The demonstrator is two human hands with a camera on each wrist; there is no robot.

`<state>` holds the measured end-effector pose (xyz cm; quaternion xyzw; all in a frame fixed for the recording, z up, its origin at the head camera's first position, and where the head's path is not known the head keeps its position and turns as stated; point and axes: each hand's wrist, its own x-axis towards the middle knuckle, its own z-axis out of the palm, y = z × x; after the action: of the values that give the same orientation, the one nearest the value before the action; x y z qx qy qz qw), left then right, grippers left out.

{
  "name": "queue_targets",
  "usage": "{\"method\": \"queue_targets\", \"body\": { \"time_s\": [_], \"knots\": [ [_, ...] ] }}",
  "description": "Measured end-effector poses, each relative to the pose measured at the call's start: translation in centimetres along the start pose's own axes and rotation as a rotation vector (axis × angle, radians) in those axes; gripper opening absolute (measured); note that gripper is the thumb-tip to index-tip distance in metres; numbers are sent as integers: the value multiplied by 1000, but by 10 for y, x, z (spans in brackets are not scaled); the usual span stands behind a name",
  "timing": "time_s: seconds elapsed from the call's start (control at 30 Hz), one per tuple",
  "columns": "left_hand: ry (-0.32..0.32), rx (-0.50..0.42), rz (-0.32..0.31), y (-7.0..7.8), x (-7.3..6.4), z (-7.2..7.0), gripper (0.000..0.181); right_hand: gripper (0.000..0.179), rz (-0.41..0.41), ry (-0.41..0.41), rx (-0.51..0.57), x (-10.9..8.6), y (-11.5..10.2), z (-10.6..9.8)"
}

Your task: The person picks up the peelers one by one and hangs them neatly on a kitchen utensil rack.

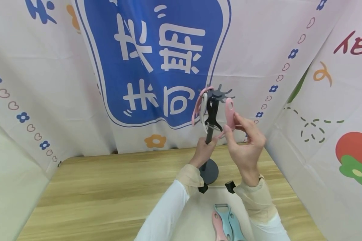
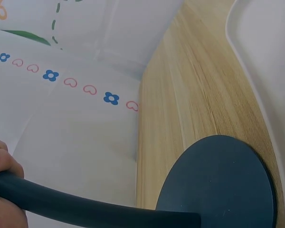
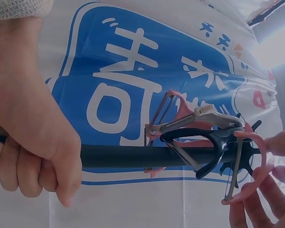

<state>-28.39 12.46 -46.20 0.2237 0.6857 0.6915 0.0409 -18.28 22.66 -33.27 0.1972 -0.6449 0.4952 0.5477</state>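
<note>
A dark stand [image 1: 209, 135] with a round base [image 1: 212, 174] and a crown of hooks [image 1: 219, 93] rises from the table. My left hand [image 1: 202, 151] grips its pole; in the left wrist view, fingers [image 2: 2, 161] wrap around that pole. Between thumb and fingers, my right hand [image 1: 245, 144] pinches a pink peeler [image 1: 230, 112] by its handle, beside the hooks. In the right wrist view this pink peeler [image 3: 260, 166] overlaps the hook crown, blade toward the pole. On the hooks hang a black peeler [image 1: 212, 110], a white peeler [image 1: 203, 108] and pink peeler pieces [image 1: 196, 108], partly hidden.
A white tray [image 1: 187, 222] lies at the front of the wooden table [image 1: 108, 187], just before the stand's base. It holds a pink peeler [image 1: 218, 226] and two light blue peelers [image 1: 226, 219]. Printed cloth [image 1: 244, 43] hangs close behind the stand and on the right.
</note>
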Motion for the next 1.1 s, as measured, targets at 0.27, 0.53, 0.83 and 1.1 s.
{"method": "queue_targets", "body": {
  "time_s": [0.27,0.53,0.83,1.1],
  "knots": [
    [29,11,11,-3,-1,0,56,38,10,2,-2,-1,4,6],
    [27,1,34,-2,-1,0,56,37,26,-15,-7,-3,7,10],
    [24,18,16,-3,-1,0,56,36,32,-16,-18,-3,11,10],
    [14,-9,26,-1,0,0,52,38,40,-38,-39,-4,15,11]
  ]
}}
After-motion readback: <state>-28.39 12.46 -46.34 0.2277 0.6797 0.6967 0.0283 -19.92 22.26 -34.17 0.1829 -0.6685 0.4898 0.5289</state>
